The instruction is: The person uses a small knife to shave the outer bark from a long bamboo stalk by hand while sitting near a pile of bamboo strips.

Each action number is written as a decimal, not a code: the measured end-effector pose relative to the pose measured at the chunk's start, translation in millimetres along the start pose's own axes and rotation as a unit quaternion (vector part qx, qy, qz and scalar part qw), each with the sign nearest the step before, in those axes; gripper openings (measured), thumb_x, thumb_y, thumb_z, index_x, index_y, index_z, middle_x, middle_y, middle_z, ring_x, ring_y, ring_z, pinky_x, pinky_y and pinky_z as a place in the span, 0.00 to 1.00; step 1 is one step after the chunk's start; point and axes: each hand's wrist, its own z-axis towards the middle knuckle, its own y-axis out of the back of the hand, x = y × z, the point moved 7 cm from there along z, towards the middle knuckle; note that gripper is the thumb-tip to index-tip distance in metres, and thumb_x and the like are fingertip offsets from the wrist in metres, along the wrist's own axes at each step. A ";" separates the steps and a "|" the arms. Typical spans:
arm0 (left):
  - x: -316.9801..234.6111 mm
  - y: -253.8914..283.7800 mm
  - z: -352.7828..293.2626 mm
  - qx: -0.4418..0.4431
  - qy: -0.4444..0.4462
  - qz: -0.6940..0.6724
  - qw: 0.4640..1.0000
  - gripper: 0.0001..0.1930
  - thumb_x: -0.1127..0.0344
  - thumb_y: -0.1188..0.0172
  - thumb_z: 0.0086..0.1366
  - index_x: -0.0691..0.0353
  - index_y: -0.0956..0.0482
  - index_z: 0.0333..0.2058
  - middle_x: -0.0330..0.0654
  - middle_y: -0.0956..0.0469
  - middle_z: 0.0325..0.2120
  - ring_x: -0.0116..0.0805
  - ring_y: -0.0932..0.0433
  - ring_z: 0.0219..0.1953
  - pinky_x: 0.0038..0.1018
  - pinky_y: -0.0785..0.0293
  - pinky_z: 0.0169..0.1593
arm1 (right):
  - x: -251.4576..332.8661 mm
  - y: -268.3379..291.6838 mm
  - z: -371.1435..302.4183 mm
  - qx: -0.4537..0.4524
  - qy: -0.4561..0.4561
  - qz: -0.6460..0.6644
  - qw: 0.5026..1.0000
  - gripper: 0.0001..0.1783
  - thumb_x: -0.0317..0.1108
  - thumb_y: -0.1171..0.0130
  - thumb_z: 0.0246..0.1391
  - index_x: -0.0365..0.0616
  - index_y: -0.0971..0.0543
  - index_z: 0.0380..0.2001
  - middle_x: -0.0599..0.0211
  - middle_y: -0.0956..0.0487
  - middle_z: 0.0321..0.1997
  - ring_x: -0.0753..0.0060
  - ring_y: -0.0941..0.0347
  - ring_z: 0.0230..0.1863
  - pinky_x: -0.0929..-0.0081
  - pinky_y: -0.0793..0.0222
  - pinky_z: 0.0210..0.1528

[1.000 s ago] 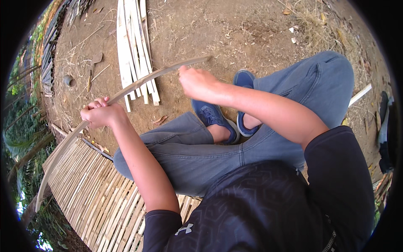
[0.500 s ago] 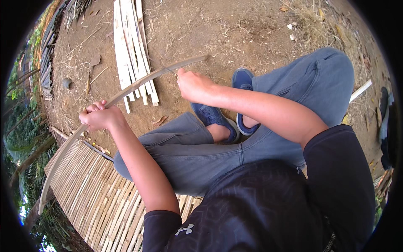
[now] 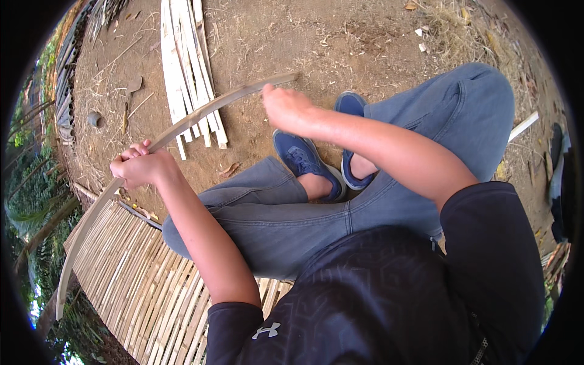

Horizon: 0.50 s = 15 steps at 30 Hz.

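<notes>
My left hand (image 3: 141,165) is closed around a long, thin strip of bamboo (image 3: 194,117). The strip appears curved and slants from the lower left up to beyond my right hand. Close to its upper end, my right hand (image 3: 287,109) is closed, its fingers slightly smeared by motion. A thin, dark knife blade stuck out of that hand across the strip half a second ago; now the blade can hardly be made out. Whether the right hand touches the strip, I cannot tell.
Several pale split strips (image 3: 187,73) lie on the dirt ground ahead. A slatted bamboo platform (image 3: 140,274) is at the lower left. A small trowel-like tool (image 3: 132,85) and a round grey object (image 3: 95,119) lie farther left. My crossed legs and blue shoes (image 3: 301,159) are below the hands.
My right hand has moved slightly up and right, toward the strip's far end. The blade seen earlier is no longer distinct. My left hand keeps its hold, shifted slightly left.
</notes>
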 end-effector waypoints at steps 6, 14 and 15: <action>3.6 1.2 5.2 0.016 0.018 0.006 1.000 0.16 0.65 0.61 0.62 0.49 0.50 0.15 0.30 0.48 0.09 0.25 0.48 0.10 0.23 0.42 0.18 | -0.5 -17.2 5.1 0.004 0.010 -0.002 1.000 0.19 0.20 0.56 0.58 0.24 0.33 0.52 0.46 0.20 0.38 0.57 0.19 0.37 0.67 0.20 0.32; 5.5 11.2 4.3 -0.011 0.014 0.003 1.000 0.14 0.68 0.60 0.60 0.50 0.51 0.16 0.30 0.48 0.09 0.24 0.47 0.10 0.23 0.43 0.18 | -32.5 -15.1 8.0 -0.012 -0.096 0.070 0.993 0.15 0.21 0.58 0.59 0.24 0.32 0.49 0.42 0.20 0.40 0.54 0.19 0.41 0.61 0.20 0.37; 4.8 10.6 6.0 0.004 0.018 0.001 1.000 0.14 0.68 0.60 0.60 0.50 0.50 0.16 0.30 0.48 0.09 0.24 0.47 0.10 0.23 0.43 0.17 | -39.8 -3.5 8.1 0.014 -0.090 0.023 0.996 0.14 0.20 0.58 0.58 0.24 0.32 0.46 0.39 0.21 0.39 0.52 0.19 0.41 0.60 0.20 0.38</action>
